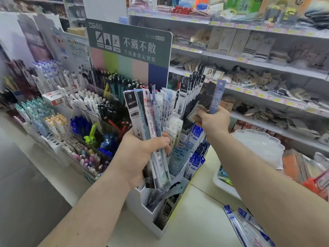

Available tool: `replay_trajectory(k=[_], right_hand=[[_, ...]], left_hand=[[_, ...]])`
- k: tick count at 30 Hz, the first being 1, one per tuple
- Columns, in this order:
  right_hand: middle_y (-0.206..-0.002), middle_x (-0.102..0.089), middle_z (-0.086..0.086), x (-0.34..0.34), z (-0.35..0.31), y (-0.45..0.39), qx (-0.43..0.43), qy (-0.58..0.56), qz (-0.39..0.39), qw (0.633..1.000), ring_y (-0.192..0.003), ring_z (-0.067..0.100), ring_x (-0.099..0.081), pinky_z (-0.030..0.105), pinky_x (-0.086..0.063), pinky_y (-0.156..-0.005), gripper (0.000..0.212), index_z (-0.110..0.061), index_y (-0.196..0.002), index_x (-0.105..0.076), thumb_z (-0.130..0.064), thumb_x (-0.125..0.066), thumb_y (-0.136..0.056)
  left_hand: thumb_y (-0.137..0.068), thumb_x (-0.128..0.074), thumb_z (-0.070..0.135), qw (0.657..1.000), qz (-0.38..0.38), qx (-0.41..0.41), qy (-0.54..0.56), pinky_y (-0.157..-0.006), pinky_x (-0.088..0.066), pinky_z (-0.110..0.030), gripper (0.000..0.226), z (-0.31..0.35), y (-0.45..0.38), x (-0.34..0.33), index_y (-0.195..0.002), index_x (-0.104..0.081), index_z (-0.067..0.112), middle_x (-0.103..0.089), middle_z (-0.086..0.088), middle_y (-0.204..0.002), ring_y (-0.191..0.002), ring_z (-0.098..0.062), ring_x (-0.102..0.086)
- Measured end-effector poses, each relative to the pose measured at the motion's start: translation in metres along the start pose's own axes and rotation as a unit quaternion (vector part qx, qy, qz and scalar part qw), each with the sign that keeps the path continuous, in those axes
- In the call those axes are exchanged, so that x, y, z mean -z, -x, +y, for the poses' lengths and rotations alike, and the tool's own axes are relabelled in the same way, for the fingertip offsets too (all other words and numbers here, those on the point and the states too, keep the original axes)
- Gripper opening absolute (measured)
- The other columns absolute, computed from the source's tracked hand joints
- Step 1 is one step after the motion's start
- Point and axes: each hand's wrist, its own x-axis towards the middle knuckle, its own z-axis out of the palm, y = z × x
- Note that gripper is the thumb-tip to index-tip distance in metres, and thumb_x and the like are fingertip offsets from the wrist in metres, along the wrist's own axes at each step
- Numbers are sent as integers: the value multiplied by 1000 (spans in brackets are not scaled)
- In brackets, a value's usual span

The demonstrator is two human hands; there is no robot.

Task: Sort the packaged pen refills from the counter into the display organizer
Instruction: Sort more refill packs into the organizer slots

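My left hand (140,157) grips a fanned bundle of packaged pen refills (147,118), held upright over the front of the white tiered display organizer (142,205). My right hand (213,120) is raised farther back and holds a single blue refill packet (217,97) upright, above the organizer's rear compartments of black-headed packets (190,90). The organizer's compartments hold blue, white and dark refill packs. More loose blue-and-white refill packets (247,227) lie on the pale counter at the lower right.
A pen display stand (89,107) with a green header sign (128,43) fills the left. Shelves of socks and small goods (267,68) run along the right. A white scalloped plate (260,145) and a white tray (226,188) sit right of the organizer.
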Motion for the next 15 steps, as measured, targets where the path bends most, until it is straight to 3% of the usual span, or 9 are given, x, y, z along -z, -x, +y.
replay_trajectory(k=[3,7,12,15], right_hand=[[-79,-74,4,-2,6,-5,34,83,21,996,-73,23,-74,46,-62,-72,19,-24,-73,-65,-19,-77,-86],[-73,-72,6,-3,12,-5,76,143,28,986,-77,32,-71,51,-59,-74,24,-23,-64,-66,-27,-77,-85],[-68,-68,10,-17,17,-2,110,201,11,973,-65,29,-61,41,-53,-65,31,-20,-61,-63,-29,-73,-89],[-57,-57,-1,-25,19,-2,107,225,13,968,-59,20,-51,32,-45,-57,37,-25,-57,-55,-30,-71,-90]], left_hand=[[-82,-65,-10,1000,-5,-5,5,-59,-56,-29,18,2,-6,2,-85,-68,8,-70,-1,-71,-63,-15,-66],[-82,-66,-10,1000,-11,-7,-1,-60,-56,-26,17,1,-15,6,-84,-69,7,-70,-1,-70,-64,-16,-66],[-82,-67,-10,1000,-23,0,-6,-61,-55,-26,17,1,-22,8,-87,-68,7,-71,1,-70,-64,-16,-66],[-81,-67,-10,999,-28,-4,-17,-63,-56,-26,18,1,-26,9,-86,-68,8,-71,2,-70,-65,-16,-67]])
